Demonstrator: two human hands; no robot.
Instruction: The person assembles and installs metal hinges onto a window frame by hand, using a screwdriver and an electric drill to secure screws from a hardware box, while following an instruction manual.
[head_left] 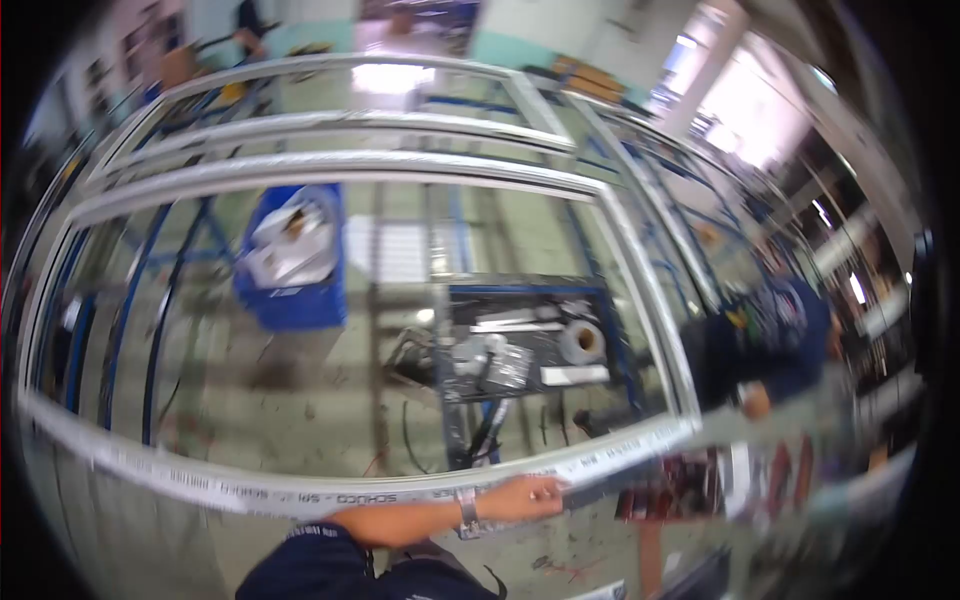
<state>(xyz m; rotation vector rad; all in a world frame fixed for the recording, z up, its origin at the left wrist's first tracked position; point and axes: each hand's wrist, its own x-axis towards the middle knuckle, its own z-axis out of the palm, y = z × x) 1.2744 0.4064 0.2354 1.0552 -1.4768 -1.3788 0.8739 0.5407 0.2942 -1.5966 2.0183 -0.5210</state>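
Note:
My left hand (522,497), with a watch (468,512) on its wrist, reaches rightward along the near rail of a large white window frame (330,492). Its fingers look curled together close against the rail's edge. Blur hides whether they grip the rail or something small. Printed protective film (260,492) covers this near rail. The frame lies flat before me, and its opening shows the floor and a stand beneath. My right hand is out of view.
Behind lies a second white frame (340,120). Below the opening are a blue bin (335,270) with white scraps and a black tray (530,362) holding a tape roll (582,343). A co-worker in dark blue (775,335) bends at the right, near dark red pieces (680,485).

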